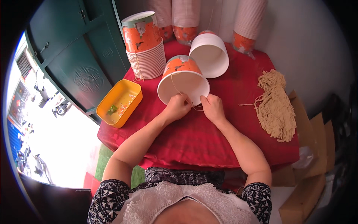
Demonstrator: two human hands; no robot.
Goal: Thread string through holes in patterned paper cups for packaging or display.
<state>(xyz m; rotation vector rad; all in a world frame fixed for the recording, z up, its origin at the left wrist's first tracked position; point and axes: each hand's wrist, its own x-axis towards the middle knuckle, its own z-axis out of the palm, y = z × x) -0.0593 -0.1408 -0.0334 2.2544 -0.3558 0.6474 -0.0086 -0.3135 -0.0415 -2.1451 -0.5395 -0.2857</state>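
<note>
In front of me an orange paper bucket (182, 67) with a white inside lies tipped, its open mouth toward me. A thin tan string (174, 83) hangs from the upper left of its rim down to my fingers. My left hand (178, 107) is closed on the string at the bucket's lower rim. My right hand (213, 108) is also closed, thumb and finger pinching at the rim's lower right, where the string runs into it. The fingertips are partly hidden. Just behind, a second white-lined bucket (210, 56) lies on its side.
A tall stack of buckets (146, 59) stands at the back left of the red-covered table (186, 145). Left lies a yellow tub (136, 98) with small bits inside. A tan string bundle (276, 108) lies right. Wrapped bucket stacks (250, 22) line the back; cardboard (304, 198) sits lower right.
</note>
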